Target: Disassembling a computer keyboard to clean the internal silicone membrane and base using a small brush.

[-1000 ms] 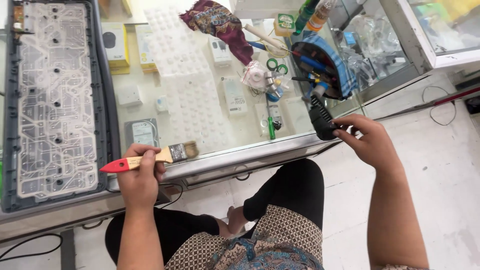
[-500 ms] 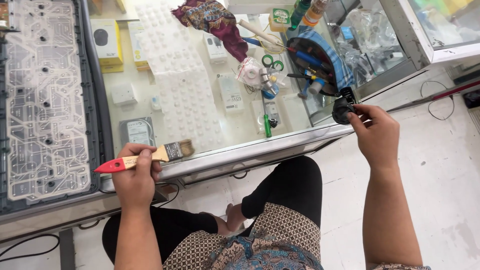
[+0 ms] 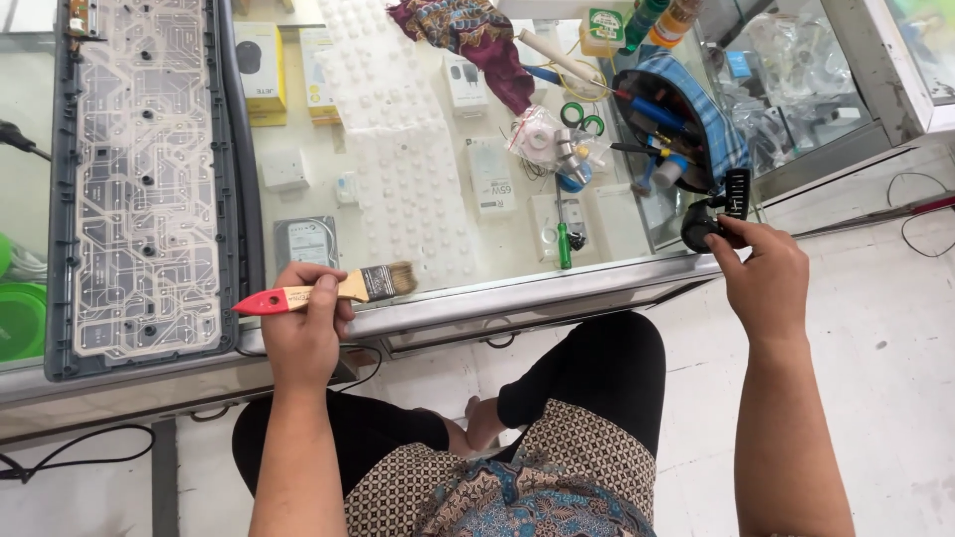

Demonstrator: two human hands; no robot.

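The paintbrush [image 3: 323,289], red handle w/ wood ferrule part and pale bristles, sits at lower centre-left of the frame, gripped in the closed left hand [image 3: 303,328], bristles resting at the front edge of the glass counter [image 3: 517,288]. At centre-right, the right hand [image 3: 761,273] is closed around a small black device [image 3: 714,214], just beside the blue tool pouch [image 3: 686,119]. The opened keyboard base [image 3: 144,184] w/ its circuit membrane lies at the left; the white rubber dome sheet [image 3: 398,149] is in the upper centre. I judge this is a cleaning step btw. parts; next move prob. needs the brush brought onto the membrane w/ light strokes.
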